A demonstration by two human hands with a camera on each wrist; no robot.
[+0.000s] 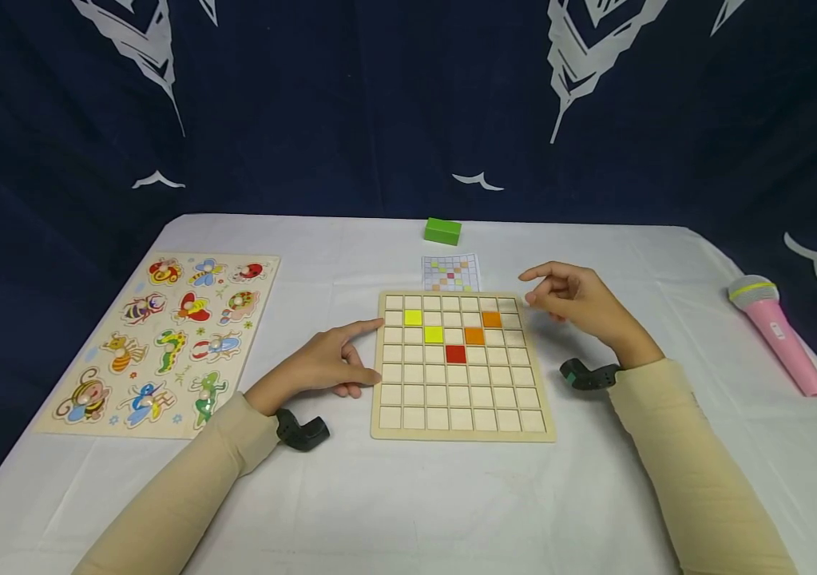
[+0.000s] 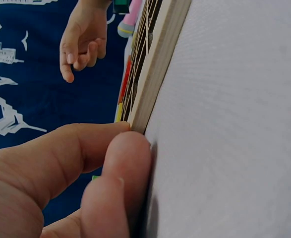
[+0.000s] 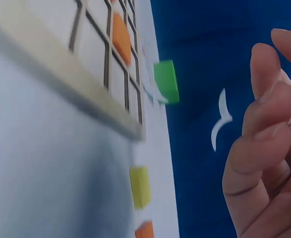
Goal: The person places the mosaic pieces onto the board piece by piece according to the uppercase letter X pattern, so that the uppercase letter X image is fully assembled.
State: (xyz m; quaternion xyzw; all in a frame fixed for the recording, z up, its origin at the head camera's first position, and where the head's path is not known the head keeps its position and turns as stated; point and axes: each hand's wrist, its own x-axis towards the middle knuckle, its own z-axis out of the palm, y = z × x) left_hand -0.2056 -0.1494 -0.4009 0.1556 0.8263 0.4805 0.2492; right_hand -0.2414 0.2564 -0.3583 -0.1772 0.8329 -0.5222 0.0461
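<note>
Grid board lies flat on the white worktop, between the two hands. Left hand rests on the worktop at the board's left edge, its forefinger straight and pointing along that edge, its fingertips touching the board's rim in the left wrist view; it grips nothing. Right hand hovers just beside the board's far right corner, off the worktop, fingers loosely curled and holding nothing. Within the board's square cells sit two yellow tiles, two orange tiles and one red tile, forming a V; the other cells hold plain wooden squares. A small pattern card lies just beyond the board's far edge, and a green block stands farther back. An insect puzzle lies well to the left, its shaped pieces seated in their recesses. A pink microphone lies near the right edge.
</note>
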